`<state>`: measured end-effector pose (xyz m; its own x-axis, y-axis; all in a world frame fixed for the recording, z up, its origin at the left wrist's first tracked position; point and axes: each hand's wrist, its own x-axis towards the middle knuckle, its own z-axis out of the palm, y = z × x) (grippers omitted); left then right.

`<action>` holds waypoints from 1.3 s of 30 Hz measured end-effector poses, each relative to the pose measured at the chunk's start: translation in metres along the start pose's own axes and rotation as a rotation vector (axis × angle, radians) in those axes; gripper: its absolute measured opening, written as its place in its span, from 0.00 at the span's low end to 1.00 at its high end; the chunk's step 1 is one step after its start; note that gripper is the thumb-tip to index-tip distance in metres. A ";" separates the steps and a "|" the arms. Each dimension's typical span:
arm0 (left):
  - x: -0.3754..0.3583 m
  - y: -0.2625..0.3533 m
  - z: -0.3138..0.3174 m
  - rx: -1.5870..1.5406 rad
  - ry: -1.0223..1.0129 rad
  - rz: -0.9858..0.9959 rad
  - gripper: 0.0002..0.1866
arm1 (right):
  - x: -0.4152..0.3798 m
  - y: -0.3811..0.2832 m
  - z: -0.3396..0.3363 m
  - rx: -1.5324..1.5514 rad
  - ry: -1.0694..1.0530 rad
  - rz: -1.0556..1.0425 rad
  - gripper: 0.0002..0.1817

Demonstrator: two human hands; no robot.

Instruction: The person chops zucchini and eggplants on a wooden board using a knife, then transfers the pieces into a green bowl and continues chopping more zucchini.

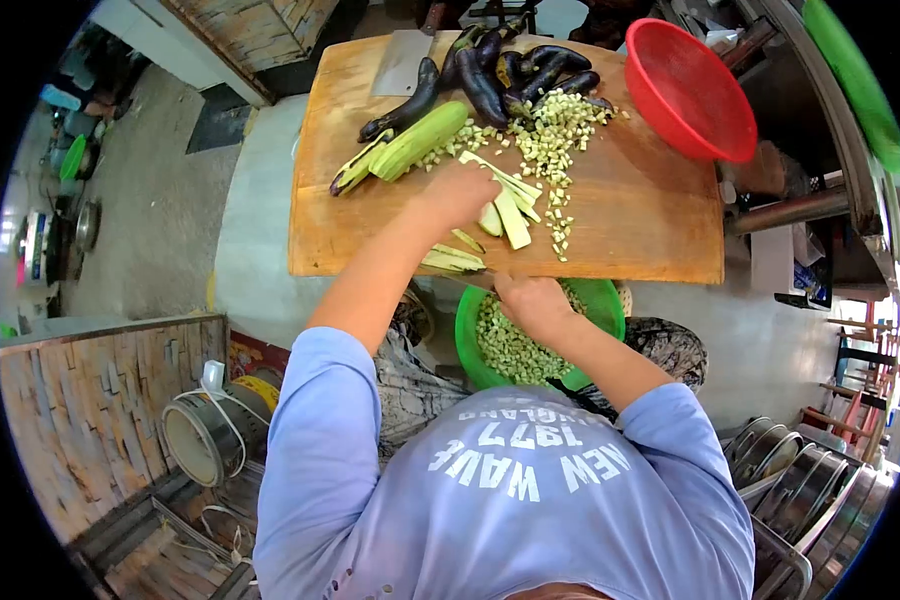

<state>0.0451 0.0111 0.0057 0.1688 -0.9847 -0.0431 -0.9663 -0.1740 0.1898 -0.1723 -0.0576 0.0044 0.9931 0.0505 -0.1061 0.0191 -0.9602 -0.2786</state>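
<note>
My left hand (458, 192) is closed on pale green eggplant strips (513, 218) lying on the wooden cutting board (650, 215). At the board's near edge, my right hand (536, 306) grips a knife (477, 279), its blade pointing left; the handle is hidden in the fist. More cut strips (454, 259) lie by the blade. A peeled eggplant (422, 141) rests beyond my left hand, beside a partly peeled one (355, 172). Diced eggplant (548, 140) is heaped on the board, with a trail running toward me. Below the edge, a green basin (610, 312) contains more dice.
Several dark unpeeled eggplants (482, 88) lie at the board's far side near a cleaver (403, 63). A red basin (690, 90) sits over the far right corner. A metal rack (790, 480) stands at lower right, a round container (210, 435) at lower left.
</note>
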 end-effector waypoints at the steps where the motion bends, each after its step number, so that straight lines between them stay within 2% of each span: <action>1: -0.001 -0.002 0.009 0.024 0.023 -0.047 0.15 | 0.000 -0.003 -0.005 0.008 -0.035 0.025 0.08; 4: -0.009 -0.010 0.021 -0.029 0.067 -0.061 0.18 | 0.000 -0.003 -0.012 0.069 -0.078 0.035 0.07; 7: -0.025 -0.015 0.024 -0.092 0.138 0.047 0.19 | 0.000 -0.002 -0.010 0.076 -0.098 0.030 0.07; 10: -0.028 -0.012 0.022 -0.087 0.088 0.061 0.18 | 0.001 -0.003 -0.013 0.065 -0.123 0.040 0.08; 13: -0.020 -0.003 0.007 -0.175 -0.133 -0.033 0.16 | 0.000 -0.004 -0.015 0.089 -0.145 0.059 0.08; 16: -0.019 0.001 0.003 -0.157 -0.150 -0.020 0.15 | -0.001 -0.003 -0.011 0.082 -0.099 0.032 0.08; 19: -0.015 0.001 -0.001 -0.019 0.197 0.216 0.14 | -0.001 -0.004 -0.012 0.074 -0.104 0.047 0.07; 22: -0.001 0.001 0.001 0.099 0.291 0.327 0.12 | -0.003 -0.003 -0.013 0.061 -0.015 0.008 0.07; 25: 0.002 0.001 0.006 0.117 0.062 0.286 0.09 | 0.004 -0.002 -0.003 0.080 -0.089 0.042 0.06; 26: -0.002 -0.004 0.019 0.165 -0.050 0.216 0.08 | 0.006 0.002 0.021 0.066 0.013 0.009 0.06; 27: 0.002 -0.005 0.023 0.126 -0.122 0.178 0.12 | 0.006 0.000 0.016 0.059 -0.120 0.093 0.08; 28: -0.005 -0.009 0.027 0.110 -0.117 0.143 0.12 | 0.007 -0.002 0.015 0.240 -0.160 0.166 0.11; 29: -0.006 0.008 0.007 -0.086 -0.077 0.120 0.16 | 0.007 -0.004 0.003 0.272 -0.121 0.201 0.13; 30: -0.001 -0.005 0.027 0.045 -0.115 0.059 0.19 | 0.005 -0.006 -0.007 0.201 -0.138 0.173 0.12; 31: -0.007 0.018 -0.011 -0.027 -0.008 0.089 0.20 | 0.003 -0.008 -0.006 0.180 -0.005 0.115 0.11; 32: -0.009 0.034 -0.027 -0.124 0.090 0.049 0.20 | 0.016 0.007 0.039 0.028 0.237 -0.001 0.09; 33: -0.011 0.027 -0.015 -0.104 0.047 0.044 0.20 | 0.003 -0.003 -0.007 0.079 0.079 0.027 0.08; 34: -0.014 0.010 -0.003 -0.082 -0.003 0.014 0.21 | 0.000 0.003 -0.010 0.130 0.071 0.030 0.09; 36: -0.024 -0.004 -0.012 -0.214 0.204 0.065 0.23 | 0.007 0.006 -0.008 0.246 0.044 0.011 0.09; 37: -0.029 -0.008 -0.021 -0.280 0.302 0.078 0.24 | 0.020 0.012 -0.005 0.345 -0.017 0.064 0.15; 39: -0.041 -0.007 -0.049 -0.293 0.393 0.074 0.23 | 0.030 0.024 -0.008 0.305 -0.096 0.080 0.19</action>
<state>0.0541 0.0526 0.0544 0.2170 -0.9138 0.3434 -0.8928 -0.0435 0.4484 -0.1410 -0.0813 0.0018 0.9744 0.0174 -0.2243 -0.1087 -0.8365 -0.5371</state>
